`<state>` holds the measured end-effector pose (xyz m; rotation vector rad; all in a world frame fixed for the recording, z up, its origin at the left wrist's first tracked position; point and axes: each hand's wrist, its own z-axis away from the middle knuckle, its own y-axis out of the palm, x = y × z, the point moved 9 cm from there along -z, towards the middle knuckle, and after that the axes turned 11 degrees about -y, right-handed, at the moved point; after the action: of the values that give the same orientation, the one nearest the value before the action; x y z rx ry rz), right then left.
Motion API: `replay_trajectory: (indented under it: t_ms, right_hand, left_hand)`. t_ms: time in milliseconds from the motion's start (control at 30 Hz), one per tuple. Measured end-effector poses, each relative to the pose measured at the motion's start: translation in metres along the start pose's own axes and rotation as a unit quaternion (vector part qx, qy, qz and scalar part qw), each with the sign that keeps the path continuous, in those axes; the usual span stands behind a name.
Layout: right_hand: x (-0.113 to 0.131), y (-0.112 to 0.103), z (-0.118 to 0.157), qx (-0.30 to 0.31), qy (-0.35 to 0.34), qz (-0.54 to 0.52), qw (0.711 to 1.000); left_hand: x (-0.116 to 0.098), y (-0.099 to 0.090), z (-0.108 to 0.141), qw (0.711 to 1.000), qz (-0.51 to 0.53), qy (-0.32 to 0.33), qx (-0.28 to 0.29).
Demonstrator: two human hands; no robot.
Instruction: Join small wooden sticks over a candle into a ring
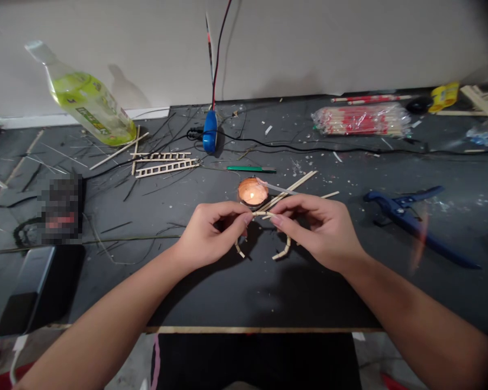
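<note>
Both hands meet over the dark table, just in front of a small round cup [252, 192] with a lit flame in it. My left hand [217, 232] pinches one end of a thin, pale jointed stick piece [262, 214]. The other end is pinched between the thumb and fingers of my right hand [315, 228]. Bent segments hang below the fingers, one curved part [283, 249] on the right and a shorter one on the left. Loose pale sticks [295, 187] and a whitish translucent stick lie behind my right hand.
Blue cutters [418, 225] lie at right. Behind are a bag of sticks [361, 120], a green-handled tool [250, 169] and a blue device [210, 132] with cables. Ladder-like stick frames [166, 168], a tilted bottle [91, 105] and a phone [34, 276] are at left.
</note>
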<state>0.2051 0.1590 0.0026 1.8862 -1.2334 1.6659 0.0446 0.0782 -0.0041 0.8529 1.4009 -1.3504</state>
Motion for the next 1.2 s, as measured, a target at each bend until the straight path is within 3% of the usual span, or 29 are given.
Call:
replay_trajectory:
  t_ms: [433, 733, 1200]
  right_hand:
    - [-0.008, -0.001, -0.001, 0.014, 0.021, -0.105, 0.994]
    - [-0.025, -0.028, -0.006, -0.132, 0.04, -0.157, 0.978]
    - [-0.017, -0.01, -0.007, -0.055, 0.056, -0.109, 0.991]
  left_hand:
    - [0.001, -0.009, -0.001, 0.99, 0.138, 0.002, -0.028]
    - [0.015, -0.016, -0.007, 0.973, 0.22, -0.055, -0.035]
    - [0.014, -0.017, -0.008, 0.974, 0.216, -0.044, -0.046]
